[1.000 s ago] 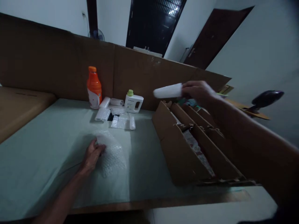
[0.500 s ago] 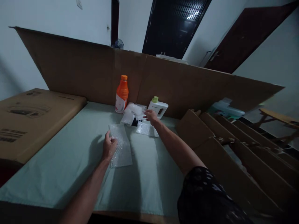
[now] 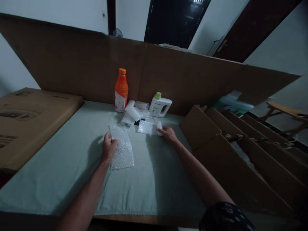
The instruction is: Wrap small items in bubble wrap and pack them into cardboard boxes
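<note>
My left hand (image 3: pixel 110 147) pinches the left edge of a flat bubble wrap sheet (image 3: pixel 123 152), which lies slanted over the pale green cloth. Farther right, my right hand (image 3: pixel 167 132) has its fingers closed on the right end of a second bubble wrap piece (image 3: pixel 148 127). Behind these is a loose pile of rolled and folded bubble wrap (image 3: pixel 132 110), with a small black item (image 3: pixel 139 122) partly covered by it. An orange bottle (image 3: pixel 121 91) with a white label stands left of the pile. A white jug (image 3: pixel 160 106) with a green cap stands to its right.
A tall cardboard panel (image 3: pixel 91 70) runs behind the cloth-covered table (image 3: pixel 79 179). At left lies a large cardboard box (image 3: pixel 38 122). Cardboard dividers (image 3: pixel 231 160) stand at right, with a teal bottle (image 3: pixel 233 106) behind them.
My right hand has moved from beside the white jug down and right, onto the end of the second bubble wrap piece. My left hand still holds its sheet. The camera view has shifted slightly.
</note>
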Available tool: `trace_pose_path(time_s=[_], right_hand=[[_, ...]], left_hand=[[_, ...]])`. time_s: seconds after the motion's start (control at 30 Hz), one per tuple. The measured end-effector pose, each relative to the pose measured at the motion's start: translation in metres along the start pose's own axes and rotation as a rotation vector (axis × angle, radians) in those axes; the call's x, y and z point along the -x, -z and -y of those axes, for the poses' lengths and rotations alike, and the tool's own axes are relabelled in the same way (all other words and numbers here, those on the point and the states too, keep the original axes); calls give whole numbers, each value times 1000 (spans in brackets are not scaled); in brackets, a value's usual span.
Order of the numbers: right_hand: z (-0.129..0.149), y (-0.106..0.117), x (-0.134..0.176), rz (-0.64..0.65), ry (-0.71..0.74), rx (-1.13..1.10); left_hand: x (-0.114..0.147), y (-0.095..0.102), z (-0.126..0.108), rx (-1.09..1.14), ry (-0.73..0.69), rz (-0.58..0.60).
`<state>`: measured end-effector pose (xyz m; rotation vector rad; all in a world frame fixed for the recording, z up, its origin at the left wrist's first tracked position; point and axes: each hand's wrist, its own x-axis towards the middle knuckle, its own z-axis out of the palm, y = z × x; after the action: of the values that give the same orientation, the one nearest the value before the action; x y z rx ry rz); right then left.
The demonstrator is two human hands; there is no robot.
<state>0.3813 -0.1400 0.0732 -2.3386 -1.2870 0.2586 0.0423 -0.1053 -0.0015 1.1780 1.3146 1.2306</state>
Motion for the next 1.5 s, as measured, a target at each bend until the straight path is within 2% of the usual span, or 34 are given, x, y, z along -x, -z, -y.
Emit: trace_pose_path(time_s=[0.1,0.17,0.33,0.43,0.5,0.6,0.7,0.8,0.87,0.97,1.03,1.13,1.23,1.37,1.5], right_hand=[[12,-8,9,36,23,69],[18,-3,16,43,47,120],[37,46,18,-6,168,234],[75,73,-6,-83,286,305],[112,80,-31,-146,377,349],[169,76,-70,-213,441,336],[199,61,-87,-227,404,223],[185,35,-65,-160,457,29],[156,11,-30,-33,508,-100],[108,-28,32,107,500,-129],[84,-53,67,130,492,-126],[68,-79,99,116,495,-104],[66,-88,111,110,510,-81],[66,-86,113,131,527,-79],[64,-85,112,139,532,-98]], left_hand=[[0,0,-1,0,-6,-3],[-1,0,0,1,-8,-7],[-1,-2,3,-8,-2,3],[-1,-1,3,-35,-1,-9],[-1,-1,2,-55,-5,-20],[-2,0,0,-79,-11,-22],[-2,1,-1,-92,-13,-21],[-2,0,0,-89,-1,-31],[-3,-1,1,-75,13,-29],[-3,-2,3,-47,41,-12],[-4,-1,3,-30,53,1],[-5,2,-1,-22,45,29],[-6,6,-5,-48,32,64],[-2,9,-8,-102,33,90],[0,13,-13,-124,-1,2]])
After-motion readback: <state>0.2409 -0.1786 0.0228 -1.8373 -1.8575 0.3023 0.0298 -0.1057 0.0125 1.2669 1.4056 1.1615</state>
